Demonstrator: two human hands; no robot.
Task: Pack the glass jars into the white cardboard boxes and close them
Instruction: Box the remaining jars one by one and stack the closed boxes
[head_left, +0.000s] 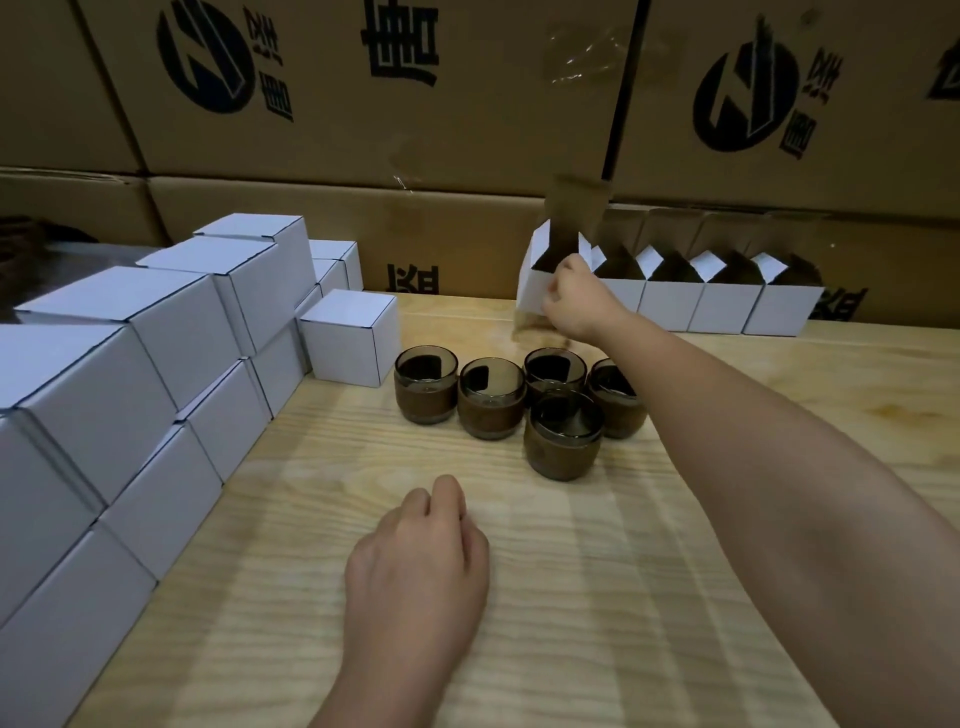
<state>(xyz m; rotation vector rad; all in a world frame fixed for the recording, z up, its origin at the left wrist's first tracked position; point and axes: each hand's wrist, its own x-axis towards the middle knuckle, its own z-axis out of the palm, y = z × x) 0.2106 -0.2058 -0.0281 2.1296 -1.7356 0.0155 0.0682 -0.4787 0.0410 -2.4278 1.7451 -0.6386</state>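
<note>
Gripping the tilted open white box (531, 293) with right hand (569, 300), resting loosely curled, empty left hand (415, 561) on table (623, 597) near glass jars (563, 436).

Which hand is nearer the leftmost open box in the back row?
Right. The right hand grips the open box; the left hand rests on the table this side of the jars.

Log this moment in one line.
right hand: grips leftmost open white box, tilted | left hand: idle, loosely curled | glass jars: five, unpacked
</note>
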